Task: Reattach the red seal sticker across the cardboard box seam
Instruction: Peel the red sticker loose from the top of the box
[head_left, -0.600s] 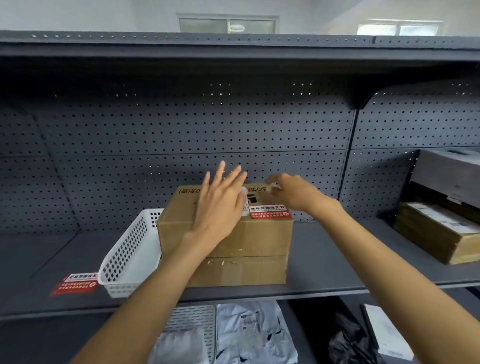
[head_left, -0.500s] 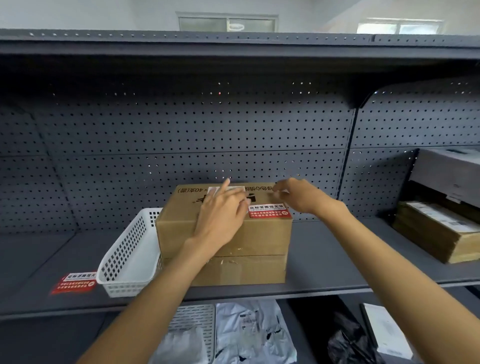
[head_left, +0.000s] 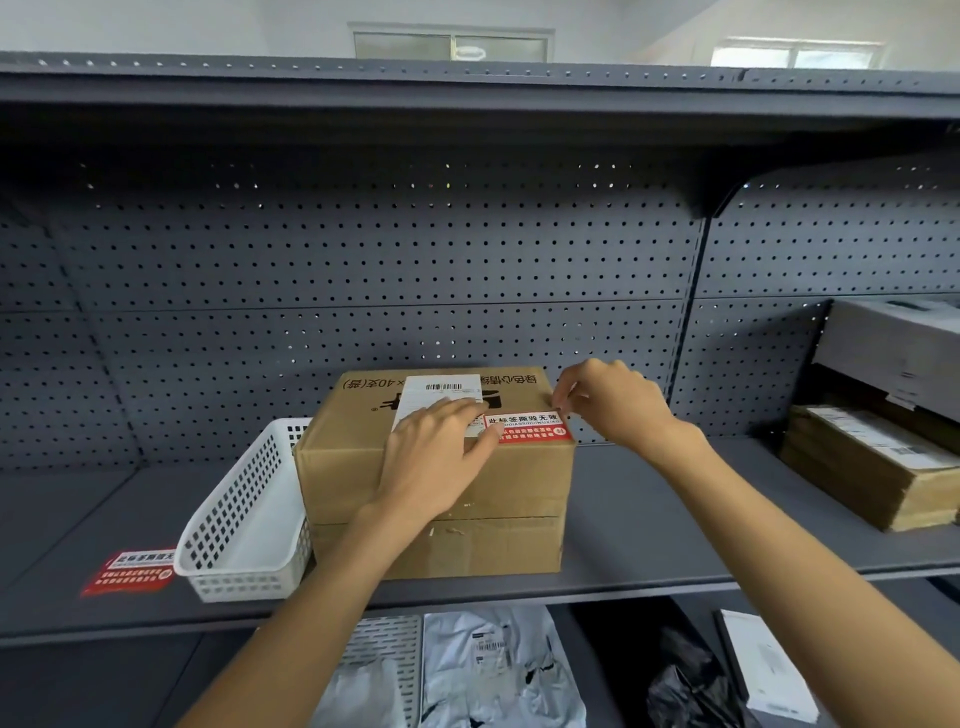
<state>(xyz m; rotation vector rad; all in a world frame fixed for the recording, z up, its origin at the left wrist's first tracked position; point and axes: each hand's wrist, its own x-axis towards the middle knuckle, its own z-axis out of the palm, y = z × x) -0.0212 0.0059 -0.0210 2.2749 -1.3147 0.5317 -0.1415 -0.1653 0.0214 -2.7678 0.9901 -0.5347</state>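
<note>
A cardboard box (head_left: 519, 483) stands on the grey shelf, with a white barcode label (head_left: 441, 392) on its top. The red seal sticker (head_left: 530, 427) lies flat on the top, near the front right edge. My left hand (head_left: 436, 457) rests flat on the box top, its fingertips on the label and touching the sticker's left end. My right hand (head_left: 608, 400) is curled at the box's top right edge, fingertips pinched at the sticker's far right corner. The seam is hidden under my hands and the labels.
A white perforated basket (head_left: 244, 525) touches the box's left side. A second red sticker (head_left: 130, 571) lies on the shelf (head_left: 649, 540) at the far left. Flat brown cartons (head_left: 872, 467) and a grey box (head_left: 898, 348) sit at the right. Bags lie on the shelf below.
My left hand came down from raised with spread fingers to flat on the box top. My right hand shifted right, to the box's top right edge.
</note>
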